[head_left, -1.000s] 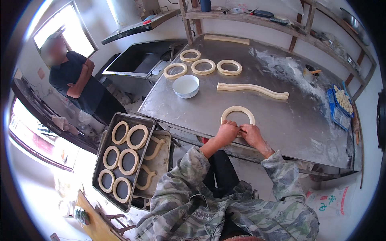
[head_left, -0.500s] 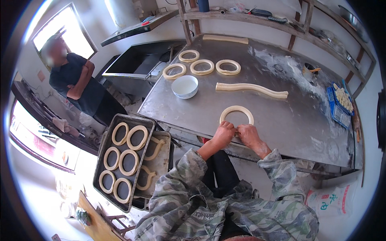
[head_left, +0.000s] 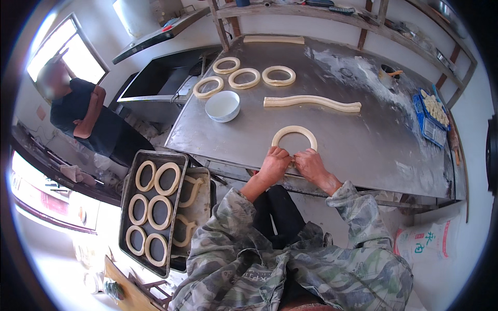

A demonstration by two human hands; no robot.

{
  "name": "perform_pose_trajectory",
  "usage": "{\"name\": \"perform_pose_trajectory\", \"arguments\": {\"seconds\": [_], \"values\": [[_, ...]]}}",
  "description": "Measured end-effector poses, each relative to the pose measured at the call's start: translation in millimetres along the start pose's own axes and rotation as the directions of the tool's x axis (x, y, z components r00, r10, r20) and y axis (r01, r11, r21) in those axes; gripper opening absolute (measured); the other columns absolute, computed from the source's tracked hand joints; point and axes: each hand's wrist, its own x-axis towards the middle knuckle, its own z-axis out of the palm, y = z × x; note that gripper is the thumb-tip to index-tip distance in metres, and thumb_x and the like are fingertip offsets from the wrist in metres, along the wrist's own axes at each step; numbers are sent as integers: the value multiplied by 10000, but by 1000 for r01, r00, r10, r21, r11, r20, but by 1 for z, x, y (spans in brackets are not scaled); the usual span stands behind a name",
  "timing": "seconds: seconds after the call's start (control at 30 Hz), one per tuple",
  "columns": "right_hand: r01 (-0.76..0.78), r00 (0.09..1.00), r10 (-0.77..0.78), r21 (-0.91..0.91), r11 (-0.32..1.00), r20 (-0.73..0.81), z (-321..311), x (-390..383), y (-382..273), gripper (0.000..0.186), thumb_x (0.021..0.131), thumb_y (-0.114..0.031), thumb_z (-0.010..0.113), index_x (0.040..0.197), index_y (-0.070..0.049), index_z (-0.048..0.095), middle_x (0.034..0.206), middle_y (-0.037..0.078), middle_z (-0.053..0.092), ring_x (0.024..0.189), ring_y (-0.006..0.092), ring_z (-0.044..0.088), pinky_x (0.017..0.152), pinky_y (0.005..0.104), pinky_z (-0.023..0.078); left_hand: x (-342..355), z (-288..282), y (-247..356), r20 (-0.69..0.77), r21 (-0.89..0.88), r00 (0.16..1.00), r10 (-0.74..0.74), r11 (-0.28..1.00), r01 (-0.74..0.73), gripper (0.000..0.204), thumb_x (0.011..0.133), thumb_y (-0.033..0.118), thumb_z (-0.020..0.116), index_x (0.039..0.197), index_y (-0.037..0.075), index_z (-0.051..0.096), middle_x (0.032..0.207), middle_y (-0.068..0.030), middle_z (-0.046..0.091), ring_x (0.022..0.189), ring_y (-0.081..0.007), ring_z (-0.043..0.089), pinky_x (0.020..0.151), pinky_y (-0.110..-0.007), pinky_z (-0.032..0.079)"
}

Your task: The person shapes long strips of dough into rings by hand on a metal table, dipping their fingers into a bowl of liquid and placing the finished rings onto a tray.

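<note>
At the near edge of the metal table (head_left: 373, 150), both my hands close on the front of a dough ring (head_left: 294, 129). My left hand (head_left: 275, 164) pinches one end of the dough, and my right hand (head_left: 312, 165) pinches beside it, nearly touching. My fingers hide the join itself. Beyond the ring lies a long, slightly wavy dough strip (head_left: 311, 102). Several finished-looking dough rings (head_left: 244, 78) rest at the far left of the table, next to a white bowl (head_left: 222, 106) with pale liquid in it.
A dark tray (head_left: 181, 176) of dough rings stands left of the table, over another tray (head_left: 199, 207) with looped dough. At the right are a blue scale (head_left: 432, 129) holding dough bits, a rolling pin (head_left: 454, 137) and a cup (head_left: 387, 75). A person (head_left: 85, 111) stands at left, arms folded.
The view has shifted a little, so the table and things on it appear further left and higher. Both hands remain closed at the front of the ring.
</note>
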Motion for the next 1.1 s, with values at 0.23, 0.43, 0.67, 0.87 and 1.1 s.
{"name": "perform_pose_trajectory", "arguments": {"seconds": [0.23,0.43,0.67,0.87,1.1], "values": [[-313,911,328,98,944,-250,-27,32,22,211,819,-244,707,873,-40,696,963,148,664,906,351,669,766,489,545,21,-12,-25,12,172,806,-591,796,581,279,829,292,713,948,41,723,1121,-130,659,1102,-308,605,908,-481,504],[-506,862,504,-180,843,-65,-7,43,64,271,814,-255,720,942,-16,709,1135,191,673,938,375,669,796,499,543,49,4,-37,83,355,680,-728,660,662,326,777,299,744,950,22,760,1118,-147,661,1040,-322,643,863,-459,537],[-485,794,576,370,792,-194,-47,72,52,224,814,-169,699,984,-26,727,1077,189,701,911,390,677,774,466,556,55,-54,-46,-61,-366,669,-741,640,676,291,728,113,744,1010,45,716,1004,-151,690,944,-330,685,839,-409,543],[64,927,-65,-15,998,-369,-61,53,26,262,891,-75,609,1137,-37,690,1187,145,689,1048,351,670,893,437,560,25,-101,-31,-130,-31,959,-251,968,249,260,773,5,657,1029,35,691,1108,-128,669,1119,-319,639,914,-395,532],[-221,971,228,106,970,-69,-12,24,24,303,901,-130,621,1180,-25,674,1243,177,657,1096,371,646,928,444,538,-22,-73,-65,36,-55,900,-434,899,435,231,830,127,638,1036,87,733,1193,-126,671,1080,-347,638,884,-454,538]]}}
